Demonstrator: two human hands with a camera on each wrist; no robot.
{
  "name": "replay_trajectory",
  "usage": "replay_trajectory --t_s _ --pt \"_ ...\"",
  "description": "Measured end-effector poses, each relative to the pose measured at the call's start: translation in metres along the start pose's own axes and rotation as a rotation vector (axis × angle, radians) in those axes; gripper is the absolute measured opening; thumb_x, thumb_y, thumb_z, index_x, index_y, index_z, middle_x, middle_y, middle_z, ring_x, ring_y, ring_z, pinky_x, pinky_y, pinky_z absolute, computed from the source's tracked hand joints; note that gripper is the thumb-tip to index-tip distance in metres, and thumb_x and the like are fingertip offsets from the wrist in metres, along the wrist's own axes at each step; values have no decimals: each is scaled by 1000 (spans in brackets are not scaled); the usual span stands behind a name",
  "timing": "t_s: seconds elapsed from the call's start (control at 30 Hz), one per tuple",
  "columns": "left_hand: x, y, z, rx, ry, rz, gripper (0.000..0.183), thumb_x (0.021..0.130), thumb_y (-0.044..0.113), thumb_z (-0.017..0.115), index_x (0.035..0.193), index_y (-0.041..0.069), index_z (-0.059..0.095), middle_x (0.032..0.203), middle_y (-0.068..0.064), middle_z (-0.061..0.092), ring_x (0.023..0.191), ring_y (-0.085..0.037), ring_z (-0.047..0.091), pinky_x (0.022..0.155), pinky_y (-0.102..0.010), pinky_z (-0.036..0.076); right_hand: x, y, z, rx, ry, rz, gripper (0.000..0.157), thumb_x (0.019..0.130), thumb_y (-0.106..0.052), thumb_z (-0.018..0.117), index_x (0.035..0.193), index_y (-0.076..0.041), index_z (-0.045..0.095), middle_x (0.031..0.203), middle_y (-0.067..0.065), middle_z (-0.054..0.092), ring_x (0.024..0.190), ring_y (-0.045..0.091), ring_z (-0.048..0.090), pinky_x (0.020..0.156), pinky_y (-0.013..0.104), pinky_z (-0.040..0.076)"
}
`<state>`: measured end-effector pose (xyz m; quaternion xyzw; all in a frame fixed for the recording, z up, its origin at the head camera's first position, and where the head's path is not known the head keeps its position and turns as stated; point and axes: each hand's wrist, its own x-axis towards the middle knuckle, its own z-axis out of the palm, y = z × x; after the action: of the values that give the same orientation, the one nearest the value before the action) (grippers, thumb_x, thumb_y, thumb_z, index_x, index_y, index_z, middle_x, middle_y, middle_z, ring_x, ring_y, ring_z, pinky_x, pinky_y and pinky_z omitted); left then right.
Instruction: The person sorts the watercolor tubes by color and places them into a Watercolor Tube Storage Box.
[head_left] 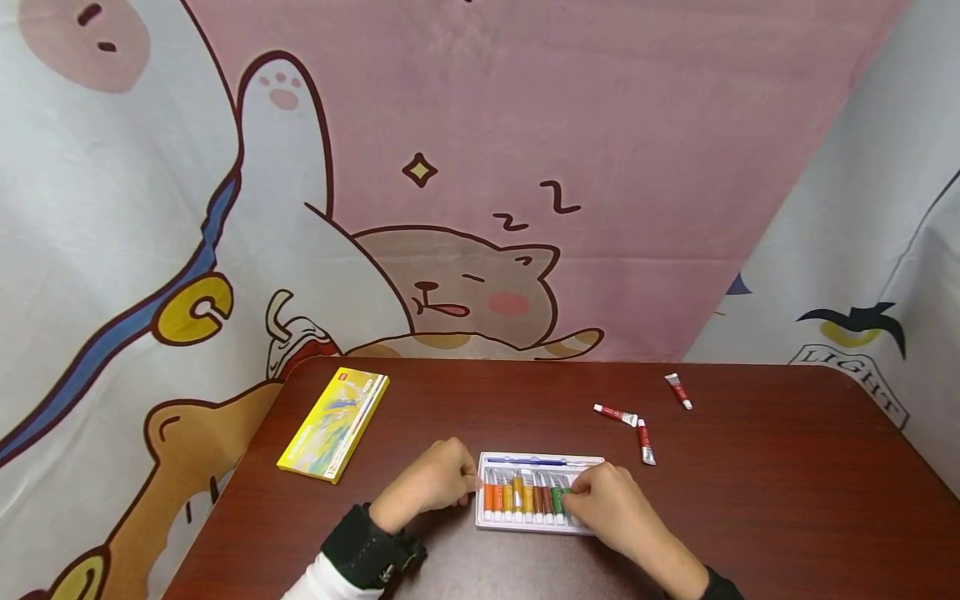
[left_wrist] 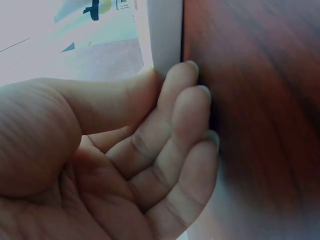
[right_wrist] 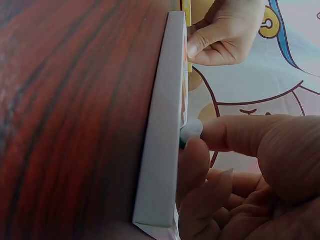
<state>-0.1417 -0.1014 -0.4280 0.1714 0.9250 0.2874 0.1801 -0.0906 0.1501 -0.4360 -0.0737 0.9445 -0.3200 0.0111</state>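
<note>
A white tray point(head_left: 525, 527) of paint tubes lies on the table between both hands. Orange, yellow-ochre, brown and green tubes point(head_left: 517, 496) stand in a row inside it, below a blue paintbrush point(head_left: 525, 461). My left hand point(head_left: 442, 477) holds the tray's left edge; in the left wrist view, thumb and index finger meet at its white side point(left_wrist: 167, 35). My right hand point(head_left: 613, 507) is over the tray's right end. Seen from the right wrist, its thumb and finger pinch a paint tube by its white cap point(right_wrist: 192, 131), with a bit of green below. The right-hand fingers hide that end's contents.
Three small red paint tubes lie beyond the tray to the right: one farther back point(head_left: 678, 391), one sideways point(head_left: 617, 415), one near it point(head_left: 646, 442). A yellow box point(head_left: 333, 425) marked 12 lies at the left. A printed cloth point(head_left: 637, 167) hangs behind the brown table point(head_left: 787, 467).
</note>
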Motion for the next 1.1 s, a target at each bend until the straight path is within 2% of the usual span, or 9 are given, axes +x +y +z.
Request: replay_trajectory --t_s 0.27,0.47,0.83,1.1 --pt "0 2 0 -11 -9 -11 29 86 15 68 57 16 64 45 3 54 41 -11 47 39 -24 35 0 1 3 -9 26 -3 45 72 -17 76 42 -23 41 46 -16 33 44 0 30 42 21 24" --pt "-1 3 -1 -10 -8 -12 29 85 15 68 56 15 64 44 4 53 41 -11 47 39 -24 35 1 1 2 9 14 26 35 71 -23 79 49 -22 52 44 -12 44 44 5 41 43 26 36" --pt "-1 2 -1 -13 -11 -10 30 85 16 68 56 15 63 47 0 57 41 -11 48 39 -24 35 -1 8 -5 -9 -25 -63 36 72 -20 78 48 -22 52 49 -12 45 47 3 41 43 23 37" --pt "0 1 -1 -8 -11 -5 29 85 15 68 56 16 63 46 0 58 41 -11 48 40 -24 36 -1 9 -3 -33 -36 -84 36 73 -19 78 49 -21 51 51 -13 45 47 3 39 43 23 35"
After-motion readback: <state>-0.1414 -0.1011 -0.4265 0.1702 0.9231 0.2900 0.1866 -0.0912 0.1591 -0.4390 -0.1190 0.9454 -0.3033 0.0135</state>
